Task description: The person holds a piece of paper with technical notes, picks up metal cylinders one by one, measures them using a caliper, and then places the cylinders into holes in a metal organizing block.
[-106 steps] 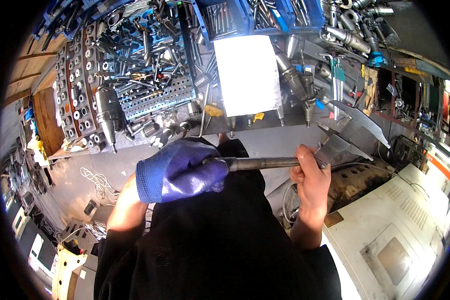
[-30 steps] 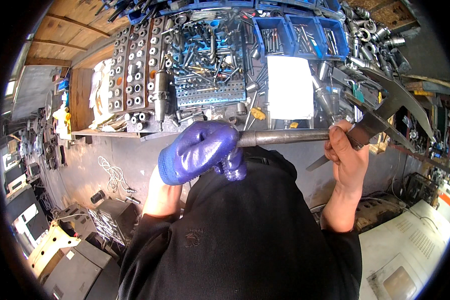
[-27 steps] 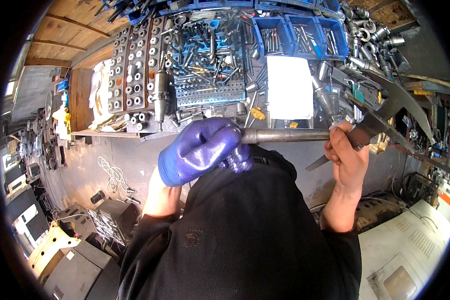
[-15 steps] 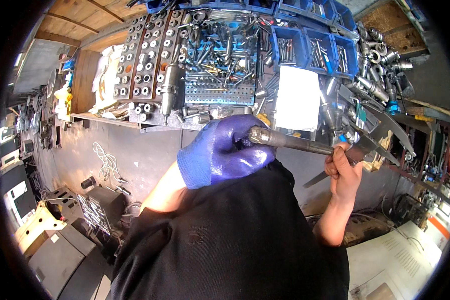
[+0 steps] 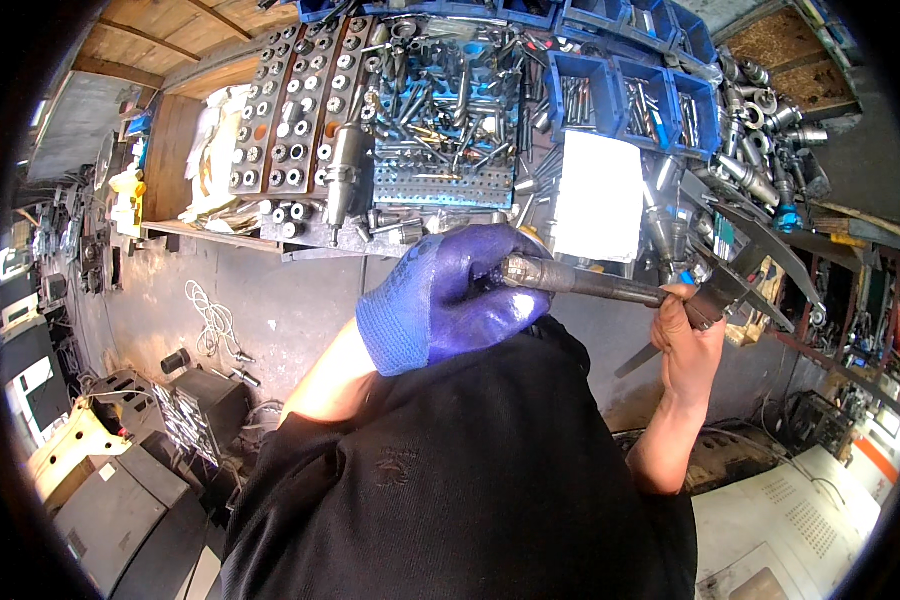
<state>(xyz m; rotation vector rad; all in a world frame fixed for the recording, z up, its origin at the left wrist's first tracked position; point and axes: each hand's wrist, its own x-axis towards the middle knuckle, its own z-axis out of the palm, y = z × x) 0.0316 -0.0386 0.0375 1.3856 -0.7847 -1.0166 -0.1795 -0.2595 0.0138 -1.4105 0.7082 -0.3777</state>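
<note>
My left hand (image 5: 450, 300), in a purple-blue coated glove, is wrapped round the thick left end of a long steel tool holder (image 5: 610, 286). The tool holder lies roughly level in front of my chest, thicker at the left and slimmer toward the right. At its slim right end is my bare right hand (image 5: 688, 335), its thumb and fingers pinched closed there. Whether a smaller part sits in those fingertips cannot be made out. A dark, blade-like metal piece (image 5: 720, 295) shows just behind the right hand.
Beyond my hands is a bench with racks of collets (image 5: 295, 125), a blue drill stand (image 5: 440, 185), blue bins (image 5: 585, 95) and a white paper sheet (image 5: 598, 195). Spindle tool holders (image 5: 755, 170) pile at the right. A grey cabinet (image 5: 120, 510) stands lower left, a pale machine cover (image 5: 800, 520) lower right.
The right hand's fingers have shifted slightly at the slim end of the tool holder. The left hand keeps its grip, and the view has moved a little.
</note>
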